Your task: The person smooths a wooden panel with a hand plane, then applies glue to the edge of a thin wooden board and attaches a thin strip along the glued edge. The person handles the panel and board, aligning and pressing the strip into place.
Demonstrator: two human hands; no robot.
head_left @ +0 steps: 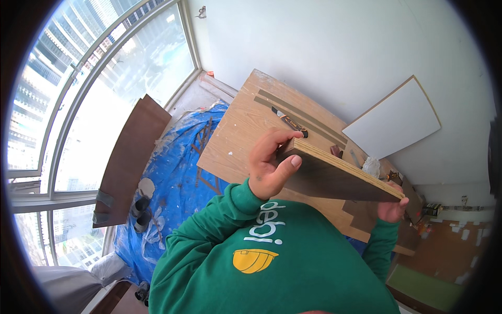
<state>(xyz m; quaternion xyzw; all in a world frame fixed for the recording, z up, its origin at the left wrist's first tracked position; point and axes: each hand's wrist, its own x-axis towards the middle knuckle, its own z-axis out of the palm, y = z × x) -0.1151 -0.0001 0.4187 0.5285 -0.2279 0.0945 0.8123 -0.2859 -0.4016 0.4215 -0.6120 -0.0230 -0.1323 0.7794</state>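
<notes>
A dark-faced plywood board [329,180] with a pale layered edge is held up in front of me, tilted above a wooden worktable [235,133]. My left hand [273,163] grips its left end, thumb on the near side and fingers over the top. At the board's far right end my right hand [393,204] is closed around the corner, its fingers partly hidden behind the board. Just beyond the left hand, a utility knife [290,122] with orange and black on its handle lies on the table, beside long thin wooden strips [308,120].
A white panel [395,118] leans on the wall at the right. A crumpled clear plastic piece [371,166] rests near the table's right side. Blue sheeting [175,167] covers the floor at left, with sandals [141,213] on it. A large brown board [130,157] leans by the window.
</notes>
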